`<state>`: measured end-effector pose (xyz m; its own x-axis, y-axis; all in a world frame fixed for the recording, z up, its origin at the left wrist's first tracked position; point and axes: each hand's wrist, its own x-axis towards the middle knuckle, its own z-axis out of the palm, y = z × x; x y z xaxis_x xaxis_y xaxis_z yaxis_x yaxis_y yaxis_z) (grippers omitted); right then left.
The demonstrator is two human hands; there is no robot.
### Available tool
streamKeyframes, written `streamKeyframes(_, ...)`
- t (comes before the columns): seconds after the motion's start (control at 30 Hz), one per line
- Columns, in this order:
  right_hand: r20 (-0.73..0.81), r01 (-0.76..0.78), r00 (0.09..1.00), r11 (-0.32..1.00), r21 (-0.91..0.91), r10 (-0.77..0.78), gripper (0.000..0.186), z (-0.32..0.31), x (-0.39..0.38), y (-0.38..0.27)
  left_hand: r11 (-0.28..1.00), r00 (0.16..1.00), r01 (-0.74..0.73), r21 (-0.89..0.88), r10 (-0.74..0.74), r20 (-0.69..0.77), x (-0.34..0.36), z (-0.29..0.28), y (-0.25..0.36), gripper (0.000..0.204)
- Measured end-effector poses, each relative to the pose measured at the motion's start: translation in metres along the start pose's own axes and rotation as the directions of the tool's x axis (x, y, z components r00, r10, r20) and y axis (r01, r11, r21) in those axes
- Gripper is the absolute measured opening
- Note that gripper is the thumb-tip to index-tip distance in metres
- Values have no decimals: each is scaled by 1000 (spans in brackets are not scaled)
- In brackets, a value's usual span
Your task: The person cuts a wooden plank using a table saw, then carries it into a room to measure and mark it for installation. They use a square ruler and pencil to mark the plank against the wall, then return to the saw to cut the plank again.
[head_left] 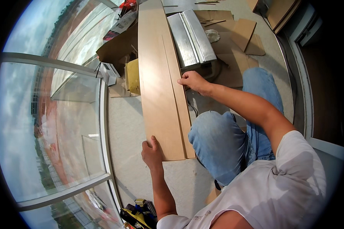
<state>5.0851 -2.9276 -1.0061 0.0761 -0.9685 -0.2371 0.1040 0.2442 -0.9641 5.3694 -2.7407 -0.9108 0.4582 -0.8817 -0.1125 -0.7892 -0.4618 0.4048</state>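
Note:
A long pale wooden board stretches away from me. Along its right side runs a narrow wooden strip, set off by a dark line that widens toward the near end; whether the two are still joined at the far end I cannot tell. My left hand grips the board's left edge close to its near end, thumb on top and fingers underneath. Farther up on the right, my right hand pinches the strip's outer edge between thumb and curled fingers.
A silver metal-topped machine stands right of the board, with cardboard sheets around it. A yellow block and a white box lie left. Glass panes border the left side; yellow-black tools sit at the lower left.

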Motion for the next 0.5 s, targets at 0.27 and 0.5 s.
streamKeyframes(0.27, 56, -31, 998, 992, -121, 38, 29, -1, -19, -7, 1000, 1000, 19, -22, -19, -25, -10, 19, -29, 54)
streamKeyframes(0.5, 184, -75, 978, 987, -141, 101, 28, -7, -27, 12, 1000, 1000, 16, -23, -16, 10, -21, 35, -57, 50)
